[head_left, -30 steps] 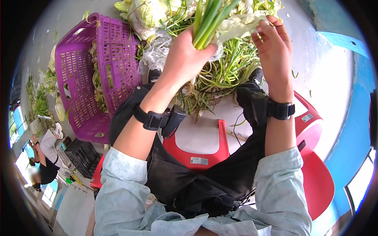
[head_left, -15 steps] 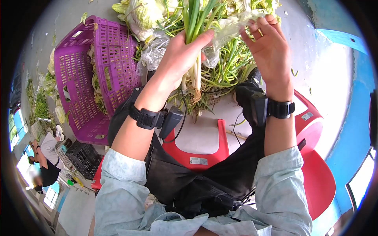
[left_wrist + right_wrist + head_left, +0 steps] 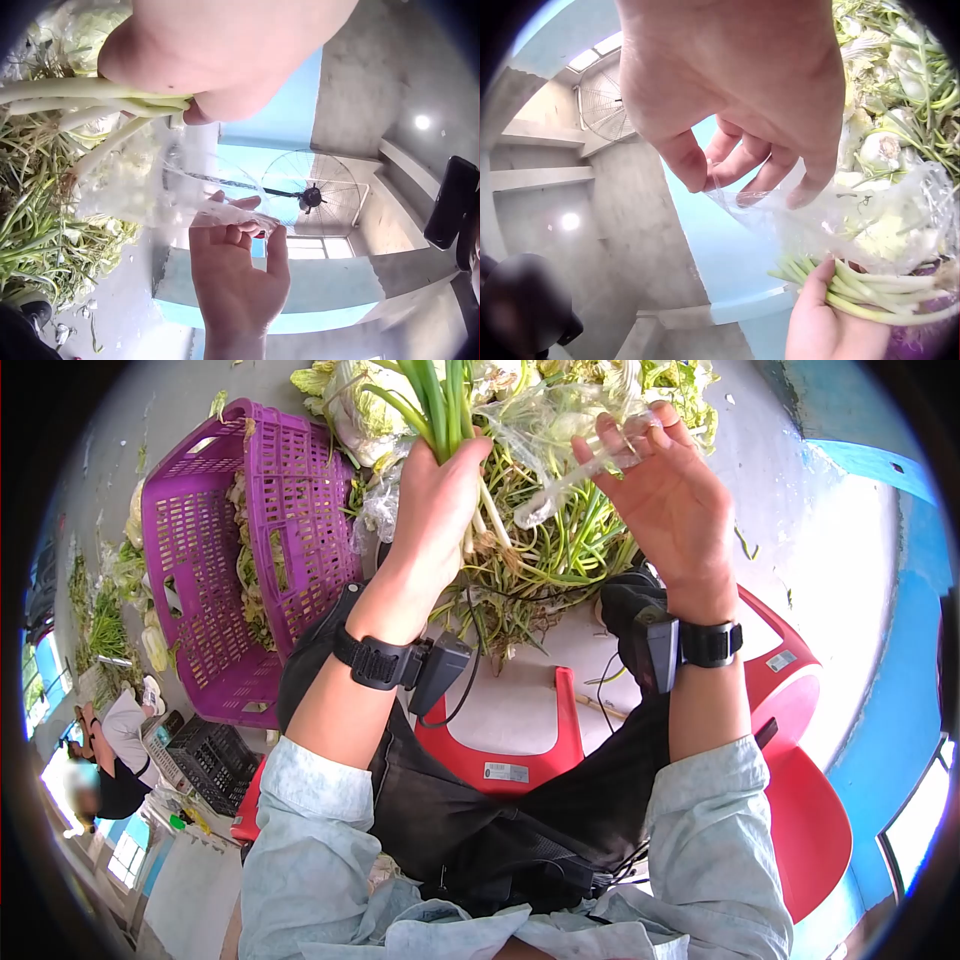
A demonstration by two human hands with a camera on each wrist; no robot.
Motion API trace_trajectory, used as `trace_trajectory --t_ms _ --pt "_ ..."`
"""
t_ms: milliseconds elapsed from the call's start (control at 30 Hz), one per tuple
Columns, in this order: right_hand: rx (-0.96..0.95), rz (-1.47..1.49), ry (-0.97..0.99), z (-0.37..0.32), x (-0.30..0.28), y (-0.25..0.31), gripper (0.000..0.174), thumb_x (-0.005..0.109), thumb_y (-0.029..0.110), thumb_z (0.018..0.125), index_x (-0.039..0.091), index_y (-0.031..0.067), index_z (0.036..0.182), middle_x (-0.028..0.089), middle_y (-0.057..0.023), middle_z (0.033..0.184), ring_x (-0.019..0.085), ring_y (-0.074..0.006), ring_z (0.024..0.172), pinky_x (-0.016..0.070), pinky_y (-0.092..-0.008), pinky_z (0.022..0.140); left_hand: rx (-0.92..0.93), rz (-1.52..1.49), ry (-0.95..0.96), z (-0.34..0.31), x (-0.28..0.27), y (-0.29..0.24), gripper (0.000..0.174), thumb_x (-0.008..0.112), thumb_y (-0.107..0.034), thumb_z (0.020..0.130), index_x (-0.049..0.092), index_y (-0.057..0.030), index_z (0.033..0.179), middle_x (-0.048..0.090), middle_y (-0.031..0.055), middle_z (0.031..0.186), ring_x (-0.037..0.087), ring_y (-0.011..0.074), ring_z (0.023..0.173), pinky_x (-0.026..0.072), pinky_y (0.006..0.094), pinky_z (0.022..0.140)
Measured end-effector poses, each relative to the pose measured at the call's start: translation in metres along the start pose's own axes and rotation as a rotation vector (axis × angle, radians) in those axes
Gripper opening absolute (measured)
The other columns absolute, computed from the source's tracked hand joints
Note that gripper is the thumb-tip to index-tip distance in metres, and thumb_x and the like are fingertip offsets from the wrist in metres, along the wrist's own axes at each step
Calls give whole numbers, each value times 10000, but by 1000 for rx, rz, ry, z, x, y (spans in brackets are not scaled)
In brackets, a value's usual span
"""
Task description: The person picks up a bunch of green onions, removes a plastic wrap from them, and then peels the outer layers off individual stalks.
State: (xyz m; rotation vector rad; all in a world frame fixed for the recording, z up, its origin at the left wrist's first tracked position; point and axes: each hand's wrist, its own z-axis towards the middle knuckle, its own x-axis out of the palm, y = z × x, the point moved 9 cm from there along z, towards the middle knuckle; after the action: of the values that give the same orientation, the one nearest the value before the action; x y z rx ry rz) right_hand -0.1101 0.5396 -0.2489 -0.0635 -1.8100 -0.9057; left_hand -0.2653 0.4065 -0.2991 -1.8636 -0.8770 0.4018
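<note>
Nearer the purple plastic crate now, the left hand grips a bunch of green spring onions; the right hand pinches a clear plastic bag.

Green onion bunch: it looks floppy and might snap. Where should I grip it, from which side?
Wrap the pale lower stalks just above the roots, from the side, as the left hand does. The green onion bunch looks firm and tight there; its leaves spread higher up.
</note>
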Motion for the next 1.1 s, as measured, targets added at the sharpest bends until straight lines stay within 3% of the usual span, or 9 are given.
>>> trace_trajectory --t_ms 67,200,400,500,667,700,800,967,1100 --pt "11 -21 -35 -2 2 -3 189 589 103 1013 579 129 1200 675 -52 1162 627 -273 1198 454 -485 1077 69 -1 2 2 -1 -6 272 668 -172 966 618 -31 1194 605 2 987 553 93 915 455 261 804" --pt "8 -115 -50 -6 10 -14 191 594 110 1015 575 110 1205 685 -92 1175 623 -248 1180 464 -439 1028 -61 56 140 -7 18 1 292 652 -167 975 605 -28 1227 627 21 1043 597 88 931 487 264 821" --pt "121 -107 -62 -8 20 -39 278 508 117 1051 517 37 1318 689 -154 1215 624 -196 1085 477 -356 933 -265 -275 286 -21 45 21 299 564 -224 1015 600 -26 1237 667 49 1063 640 120 967 517 296 880" --pt "18 -229 -155 -7 18 -35 289 487 122 1051 506 25 1323 695 -166 1207 627 -184 1080 481 -326 933 -261 -370 356 -21 47 20 363 521 -294 1024 594 -28 1259 667 63 1084 631 153 1004 496 342 938" --pt "-126 -763 -310 -8 3 -28 489 791 78 878 519 9 1279 574 -99 1195 615 -184 1108 553 -298 904 -208 -444 393 -24 52 8 452 481 -344 1030 550 -13 1330 642 94 1245 601 203 1145 442 388 1054" --pt "-100 -786 -327 -9 -1 -30 491 792 90 881 521 4 1281 577 -103 1203 613 -185 1116 550 -300 911 -191 -450 392 -25 53 6 465 472 -348 1032 539 -10 1345 632 98 1276 592 209 1172 433 395 1070" --pt "-35 -838 -354 -11 -5 -35 515 802 132 886 526 -17 1295 593 -116 1217 613 -187 1129 541 -305 931 -234 -497 389 -25 56 10 342 428 -325 1068 572 -60 1229 616 47 1148 579 145 1060 480 358 945" --pt "77 -814 -307 -9 -8 -43 580 814 210 902 539 -65 1332 660 -126 1178 640 -176 1089 534 -308 936 -213 -454 417 -23 56 11 344 426 -332 1078 577 -63 1231 623 43 1144 582 130 1042 487 341 905" --pt "153 -739 -243 -10 1 -50 516 748 218 961 546 -74 1335 690 -108 1152 650 -142 1050 519 -279 923 -243 -435 409 -26 54 12 345 440 -325 1082 583 -55 1240 624 39 1131 586 128 1039 499 323 893"
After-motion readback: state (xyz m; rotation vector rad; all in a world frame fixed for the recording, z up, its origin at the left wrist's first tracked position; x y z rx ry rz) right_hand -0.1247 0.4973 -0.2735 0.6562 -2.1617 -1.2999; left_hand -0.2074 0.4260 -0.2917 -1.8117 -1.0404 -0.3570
